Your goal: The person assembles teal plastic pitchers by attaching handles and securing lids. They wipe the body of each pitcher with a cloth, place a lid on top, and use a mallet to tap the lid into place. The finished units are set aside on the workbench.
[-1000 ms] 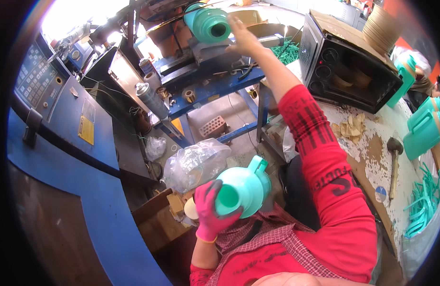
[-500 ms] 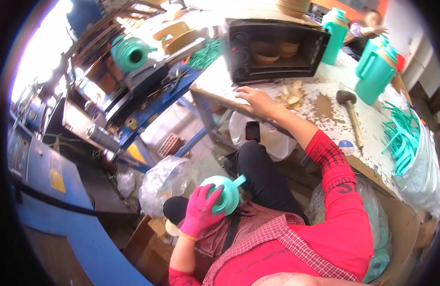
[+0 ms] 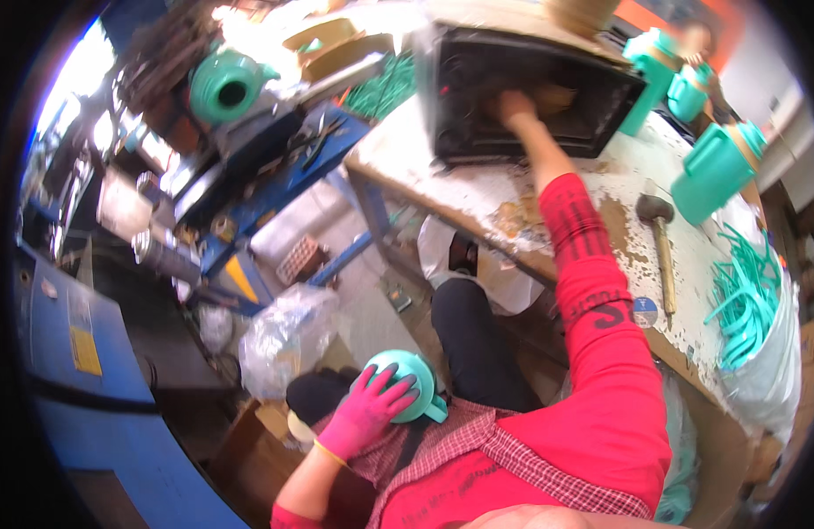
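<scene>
My left hand [image 3: 365, 413], in a pink glove, grips a teal plastic jug [image 3: 410, 390] held over my lap. My right hand [image 3: 515, 108] is bare and reaches into the open front of a black countertop oven [image 3: 530, 97] on the worn white workbench [image 3: 477, 189]. Its fingers are partly hidden inside the oven, so I cannot see whether they hold anything. My red sleeve stretches across the bench toward the oven.
A hammer [image 3: 660, 238] lies on the bench right of my arm. Teal jugs [image 3: 716, 172] stand at the bench's far right, above a pile of teal plastic strips [image 3: 746, 300]. Another teal jug [image 3: 224, 85] sits on the blue machine at upper left. A clear plastic bag [image 3: 283, 339] lies on the floor.
My right hand has left the jug on the machine, crossed the bench and entered the oven. The view has swung right. My left hand still holds its jug.
</scene>
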The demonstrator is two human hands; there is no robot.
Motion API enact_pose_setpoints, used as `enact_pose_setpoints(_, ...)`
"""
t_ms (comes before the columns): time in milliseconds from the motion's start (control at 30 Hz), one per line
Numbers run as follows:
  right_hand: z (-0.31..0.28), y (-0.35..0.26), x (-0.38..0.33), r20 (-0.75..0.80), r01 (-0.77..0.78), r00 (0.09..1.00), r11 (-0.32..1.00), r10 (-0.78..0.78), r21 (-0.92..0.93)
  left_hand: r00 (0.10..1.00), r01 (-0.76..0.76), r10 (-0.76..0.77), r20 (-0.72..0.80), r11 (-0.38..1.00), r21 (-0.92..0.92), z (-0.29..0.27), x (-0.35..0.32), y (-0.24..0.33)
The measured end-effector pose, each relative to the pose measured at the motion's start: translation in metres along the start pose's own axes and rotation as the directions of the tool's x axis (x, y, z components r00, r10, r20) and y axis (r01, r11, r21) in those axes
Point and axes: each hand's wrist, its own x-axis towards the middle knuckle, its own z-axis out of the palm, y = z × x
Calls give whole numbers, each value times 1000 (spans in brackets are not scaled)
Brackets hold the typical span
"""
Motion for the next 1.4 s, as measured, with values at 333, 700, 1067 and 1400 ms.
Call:
enact_pose_setpoints(333,-56,-8,-181,-366,204,860,418,356,885,950,184,-236,-207,953,-242,10,-36,14)
enact_pose_setpoints(700,66,-168,-412,220,303,816,720,-534,624,-351,604,-928,-127,-121,-788,219,-255,-6)
enact_pose_setpoints(1067,313,-315,-269,557,649,406,658,-725,382,-269,930,-897,351,-337,-146,304,-269,-5)
enact_pose_setpoints(1400,387,-306,-313,444,531,533,693,-720,487,-151,947,-980,131,-106,302,362,-276,-15)
